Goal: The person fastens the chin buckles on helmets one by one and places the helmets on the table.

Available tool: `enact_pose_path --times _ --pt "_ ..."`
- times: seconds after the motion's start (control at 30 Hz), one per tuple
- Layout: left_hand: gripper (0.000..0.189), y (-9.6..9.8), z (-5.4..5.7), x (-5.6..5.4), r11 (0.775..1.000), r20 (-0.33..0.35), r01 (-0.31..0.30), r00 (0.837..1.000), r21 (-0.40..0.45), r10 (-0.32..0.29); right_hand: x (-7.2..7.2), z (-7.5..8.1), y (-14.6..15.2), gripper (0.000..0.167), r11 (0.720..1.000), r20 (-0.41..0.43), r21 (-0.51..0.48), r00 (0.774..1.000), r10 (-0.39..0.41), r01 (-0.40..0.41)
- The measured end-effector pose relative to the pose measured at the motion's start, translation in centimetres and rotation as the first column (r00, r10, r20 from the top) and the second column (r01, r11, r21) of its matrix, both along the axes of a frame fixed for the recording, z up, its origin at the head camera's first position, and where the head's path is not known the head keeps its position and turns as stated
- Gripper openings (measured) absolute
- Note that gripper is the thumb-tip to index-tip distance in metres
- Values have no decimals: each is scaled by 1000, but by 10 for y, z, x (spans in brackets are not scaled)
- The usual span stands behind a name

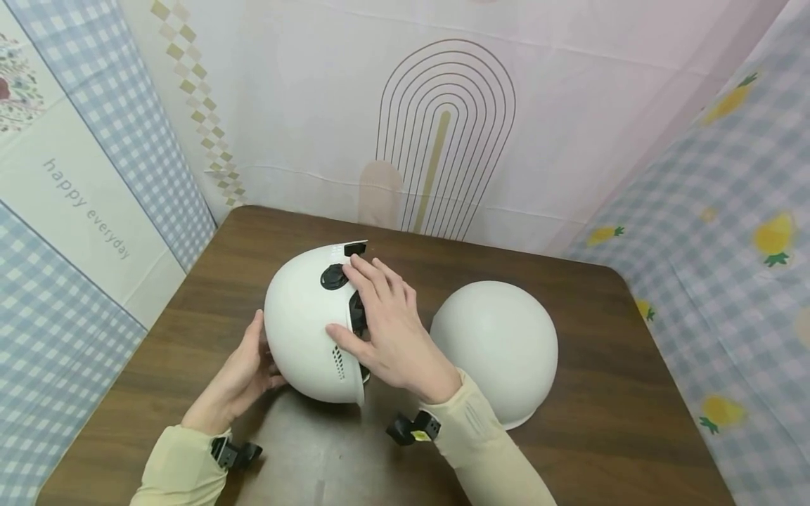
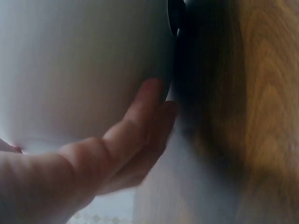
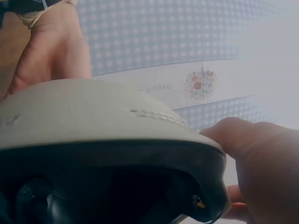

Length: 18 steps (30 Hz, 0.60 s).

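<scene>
cream sleeves [image 1: 180,467] come in from the near edge, a small black camera [image 1: 237,453] on each wrist; far left, blue-and-white gingham cloth [image 1: 101,77] carries a pale band [image 1: 88,204] printed "happy everyday"; next, the left hand [image 1: 237,383] cradles the rounded back of a white helmet [image 1: 304,330], thumb pointing up, fingers bent beneath the shell; the helmet, smooth and hard, sits tilted left of centre over the dark wood-grain table [image 1: 601,407], its dark-lined opening turned to the right; a round black knob [image 1: 334,277] and rows of small perforations mark its side; the right hand [image 1: 395,337] reaches over the rim and holds there, thumb on the shell, fingers together, their tips beside the knob; near that forearm stands a second smooth white dome [image 1: 496,344]; rightmost hangs checked cloth [image 1: 683,295] with yellow fruit prints.
</scene>
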State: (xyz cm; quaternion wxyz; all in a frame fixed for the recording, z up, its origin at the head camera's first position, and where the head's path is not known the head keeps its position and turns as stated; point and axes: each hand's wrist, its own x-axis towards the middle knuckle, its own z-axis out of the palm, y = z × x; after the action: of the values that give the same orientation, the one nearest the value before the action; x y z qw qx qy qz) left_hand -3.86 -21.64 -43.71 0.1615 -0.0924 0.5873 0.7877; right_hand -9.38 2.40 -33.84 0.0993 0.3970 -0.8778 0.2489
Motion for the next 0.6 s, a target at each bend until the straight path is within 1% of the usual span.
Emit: enact_pose_path --times 0.07,0.17,0.3,0.37,0.53,0.6 --pt "79 1 0 -1 999 10 19 1000 45 -20 0 2 1 74 1000 -23 15 1000 -13 14" --pt "76 2 0 -2 996 14 33 999 81 -34 -1 5 4 75 998 -42 51 998 -38 40" --pt "71 5 2 -2 997 6 31 999 66 -31 -2 11 9 73 989 -61 130 996 -69 77" --pt "72 7 4 -2 998 6 33 999 55 -34 -2 14 11 74 981 -89 169 993 -77 92" --pt "75 14 9 -5 998 5 57 998 38 -58 -3 19 13 91 965 -172 226 980 -96 134" --pt "74 18 11 -6 998 9 55 998 40 -55 -3 19 14 94 962 -188 229 976 -107 150"
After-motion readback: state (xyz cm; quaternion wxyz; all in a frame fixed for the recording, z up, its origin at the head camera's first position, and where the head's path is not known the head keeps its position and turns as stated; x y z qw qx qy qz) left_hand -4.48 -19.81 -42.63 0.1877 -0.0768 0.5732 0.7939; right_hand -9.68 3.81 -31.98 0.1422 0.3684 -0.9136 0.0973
